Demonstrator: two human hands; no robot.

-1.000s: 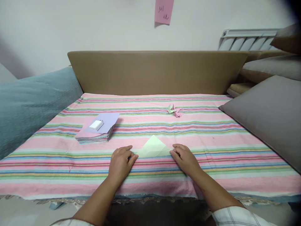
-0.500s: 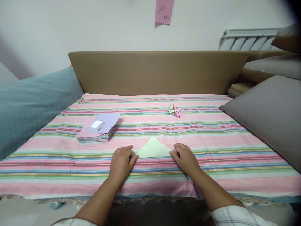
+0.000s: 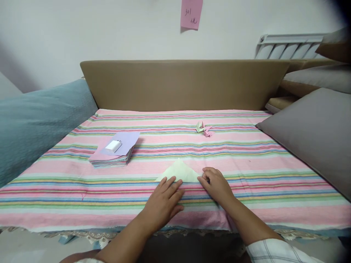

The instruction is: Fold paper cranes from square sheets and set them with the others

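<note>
A pale green sheet of paper [image 3: 179, 171], folded into a triangle, lies flat on the striped cloth with its peak pointing away from me. My left hand [image 3: 164, 201] is open, its fingers spread and their tips resting on the paper's near edge, left of the middle. At the right corner, my right hand [image 3: 215, 183] pinches the paper between thumb and curled fingers. Farther back lie small folded paper pieces, one pale green [image 3: 200, 127] and one pink [image 3: 208, 132].
To the left, a stack of coloured paper [image 3: 109, 160] carries a white charger plug [image 3: 113, 146]. A grey cushion [image 3: 309, 135] leans in from the right, and a blue-covered bolster [image 3: 46, 124] borders the left. A brown backrest [image 3: 183, 86] stands behind.
My left hand has let go of the paper's left corner and moved right, its fingers now spread on the near edge. My right hand keeps its place at the right corner.
</note>
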